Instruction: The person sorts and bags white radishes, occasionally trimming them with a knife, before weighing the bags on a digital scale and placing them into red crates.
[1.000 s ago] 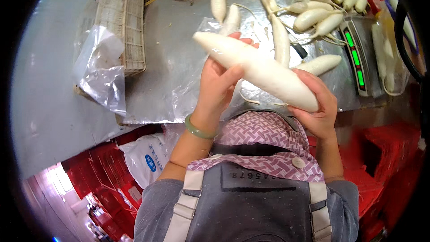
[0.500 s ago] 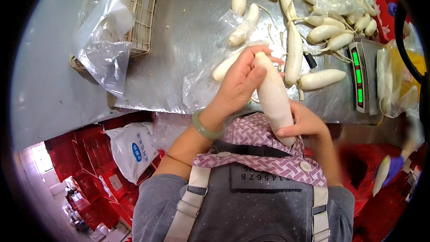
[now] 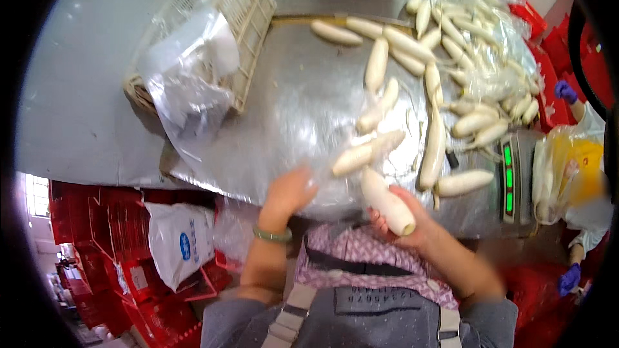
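My right hand (image 3: 412, 229) grips a long white radish (image 3: 385, 200) near its lower end, its tip pointing up toward the table. My left hand (image 3: 288, 192) reaches to the front edge of the metal table (image 3: 303, 103) and touches a clear plastic sheet (image 3: 322, 174) spread there; whether it pinches the sheet I cannot tell. Just beyond lies another white radish (image 3: 367, 153) on the plastic. Many more radishes (image 3: 445, 45) are heaped at the back right among clear bags.
A white plastic basket (image 3: 242, 19) with crumpled clear bags (image 3: 187, 71) stands at the table's left. A scale with green digits (image 3: 509, 177) sits right, with another person's blue-gloved hands (image 3: 567, 277) beyond. Red crates (image 3: 116, 251) and a white sack (image 3: 174, 238) lie below.
The radish I held in both hands has come down toward my body and stays in my right hand. My left hand let go and moved left to the plastic sheet.
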A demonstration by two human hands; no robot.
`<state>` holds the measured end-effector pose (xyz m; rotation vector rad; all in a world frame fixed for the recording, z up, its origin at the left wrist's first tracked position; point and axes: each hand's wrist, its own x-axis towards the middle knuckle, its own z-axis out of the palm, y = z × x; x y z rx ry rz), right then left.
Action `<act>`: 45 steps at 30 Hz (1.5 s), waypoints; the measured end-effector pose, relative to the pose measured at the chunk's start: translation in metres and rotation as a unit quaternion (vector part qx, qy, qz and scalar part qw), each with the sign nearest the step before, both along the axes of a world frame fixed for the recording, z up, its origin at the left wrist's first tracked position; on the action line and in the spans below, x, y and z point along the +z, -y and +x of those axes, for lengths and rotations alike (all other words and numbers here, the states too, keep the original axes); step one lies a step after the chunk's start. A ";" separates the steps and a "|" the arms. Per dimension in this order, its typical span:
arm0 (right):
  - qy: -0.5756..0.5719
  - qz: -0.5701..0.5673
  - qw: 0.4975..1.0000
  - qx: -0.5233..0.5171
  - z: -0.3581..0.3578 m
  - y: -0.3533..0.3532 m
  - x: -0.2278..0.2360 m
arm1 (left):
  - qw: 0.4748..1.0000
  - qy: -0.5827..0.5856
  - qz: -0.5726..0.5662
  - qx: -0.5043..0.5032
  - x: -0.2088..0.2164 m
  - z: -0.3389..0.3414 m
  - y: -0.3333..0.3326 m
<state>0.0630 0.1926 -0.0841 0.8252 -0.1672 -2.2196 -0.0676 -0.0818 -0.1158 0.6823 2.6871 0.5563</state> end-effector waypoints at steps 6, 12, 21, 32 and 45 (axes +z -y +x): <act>0.036 0.120 0.991 -0.053 -0.025 0.048 0.031 | 0.963 0.127 0.209 0.112 0.036 0.026 -0.024; 0.022 0.257 0.948 -0.189 -0.034 0.033 -0.020 | 0.882 0.165 0.420 0.138 -0.001 0.043 -0.041; -0.049 0.297 0.953 -0.038 -0.012 0.010 -0.063 | 0.653 0.429 0.579 0.233 0.017 0.076 -0.080; -0.037 0.413 0.897 -0.151 -0.046 0.001 -0.080 | 0.784 0.339 0.499 0.146 0.037 0.083 -0.099; -0.357 0.748 0.346 0.439 -0.058 -0.083 -0.048 | 0.764 0.339 0.498 0.232 0.038 0.064 -0.119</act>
